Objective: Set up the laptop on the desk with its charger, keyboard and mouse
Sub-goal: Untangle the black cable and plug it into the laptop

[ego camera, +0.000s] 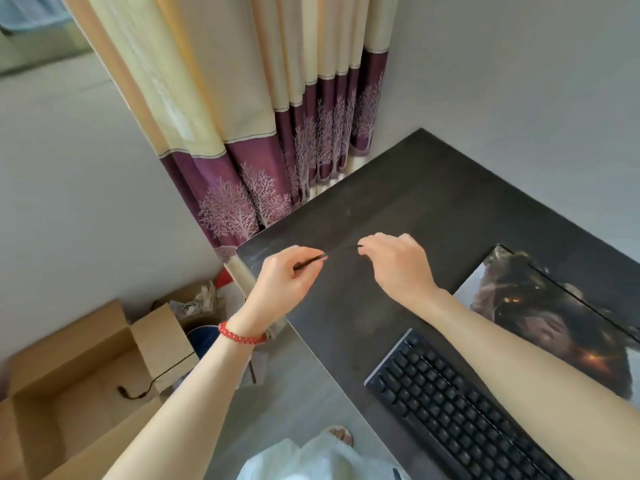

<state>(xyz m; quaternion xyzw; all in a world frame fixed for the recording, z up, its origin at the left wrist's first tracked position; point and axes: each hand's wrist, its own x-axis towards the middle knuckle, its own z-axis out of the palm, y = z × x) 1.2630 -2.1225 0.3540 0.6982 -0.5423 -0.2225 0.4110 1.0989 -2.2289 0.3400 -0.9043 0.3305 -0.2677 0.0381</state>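
Note:
A thin dark cable (341, 251) is stretched between my two hands above the dark desk (398, 202). My left hand (284, 282), with a red bead bracelet at the wrist, pinches one stretch of it. My right hand (394, 265) pinches the other end between thumb and fingers. A black keyboard (450, 410) lies on the desk near the front edge, under my right forearm. To its right lies a printed mouse mat (540, 323) with a dark flat object (595, 289) partly on it. I see no mouse or charger brick.
An open cardboard box (79, 375) stands on the floor at the left, with a black cord (149, 386) hanging into it. Crumpled paper (201, 299) sits in a second box behind. A purple and cream curtain (277, 150) hangs behind the desk corner. Walls enclose the desk.

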